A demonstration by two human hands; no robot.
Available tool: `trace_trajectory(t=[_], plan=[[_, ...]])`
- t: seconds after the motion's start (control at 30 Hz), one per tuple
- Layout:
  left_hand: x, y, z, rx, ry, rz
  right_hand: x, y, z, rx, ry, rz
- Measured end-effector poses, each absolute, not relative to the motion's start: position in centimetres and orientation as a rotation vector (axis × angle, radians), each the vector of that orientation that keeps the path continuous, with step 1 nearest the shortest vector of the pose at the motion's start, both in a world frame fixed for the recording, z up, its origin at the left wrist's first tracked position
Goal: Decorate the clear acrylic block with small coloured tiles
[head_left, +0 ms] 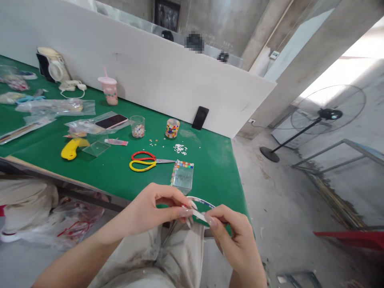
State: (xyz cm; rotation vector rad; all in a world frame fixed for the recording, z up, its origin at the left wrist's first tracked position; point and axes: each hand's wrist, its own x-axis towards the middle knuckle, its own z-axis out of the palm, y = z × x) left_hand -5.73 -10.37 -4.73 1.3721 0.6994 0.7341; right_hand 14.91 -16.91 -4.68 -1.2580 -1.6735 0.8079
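Note:
A narrow white strip (199,216) is stretched between my two hands above my lap, at the table's near edge. My left hand (168,206) pinches its left end between thumb and fingertips, and my right hand (232,230) pinches the other end. Just behind the strip shows a curved white band with dark blue marks (202,200), partly hidden by my hands. Beyond my left hand stands a clear square container (183,180) with colourful mosaic tiles along its top and left edges. Scissors (144,162) with one red and one yellow handle lie beside it, their tip near the container.
On the green table (216,160) are loose white pieces (180,149), a tile-covered jar (172,129), a glass of tiles (138,127), a yellow tool (72,149), a pink cup (109,91) and phones (200,117). A white partition (150,72) runs behind; a fan (330,115) stands right.

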Motion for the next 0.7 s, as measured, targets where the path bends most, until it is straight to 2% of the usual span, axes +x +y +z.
trace_trajectory(t=[0.47,0.7], plan=[[-5.48,-10.08,-4.68,1.436,0.792,0.691,15.12,-16.84,-4.93,-1.259,-1.679,0.794],[-5.76,-10.13,-4.67,1.656,0.818,0.701,15.2,-17.0,-4.89,-1.254,-1.678,0.8]])
